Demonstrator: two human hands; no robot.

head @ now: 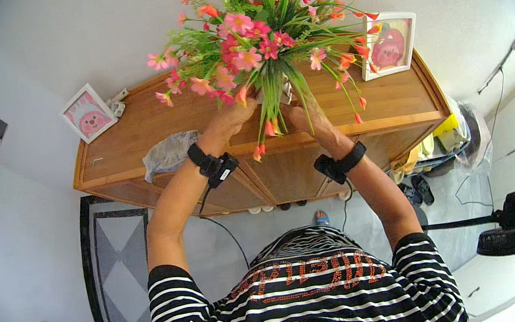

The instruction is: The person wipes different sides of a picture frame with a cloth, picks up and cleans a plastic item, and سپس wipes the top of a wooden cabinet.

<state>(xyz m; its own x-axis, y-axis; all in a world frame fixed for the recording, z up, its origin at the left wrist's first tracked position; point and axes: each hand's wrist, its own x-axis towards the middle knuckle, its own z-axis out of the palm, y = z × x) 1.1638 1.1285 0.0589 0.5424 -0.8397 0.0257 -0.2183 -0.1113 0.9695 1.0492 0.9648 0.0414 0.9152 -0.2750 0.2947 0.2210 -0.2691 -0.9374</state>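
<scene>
A large arrangement of artificial flowers [246, 59], pink and orange with long green leaves, stands over a wooden cabinet [153, 111]. Below its leaves shows a bit of a pale, shiny vase [287, 91], mostly hidden. My left hand [237, 113] grips the vase from the left, its fingertips covered by flowers. On the other side my right hand [299, 115] holds it too, partly behind hanging leaves. Whether the vase rests on the cabinet top or is lifted I cannot tell. A crumpled grey cloth [169, 152] lies beside my left forearm, draped over the front edge.
White-framed pictures stand at the left [89, 114] and right [389, 45] of the cabinet top. A white plug-like item [117, 105] sits by the left one. Rightward are a shoe rack [431, 156] and a black fan [512, 237]. Cables [228, 234] hang from my wristbands.
</scene>
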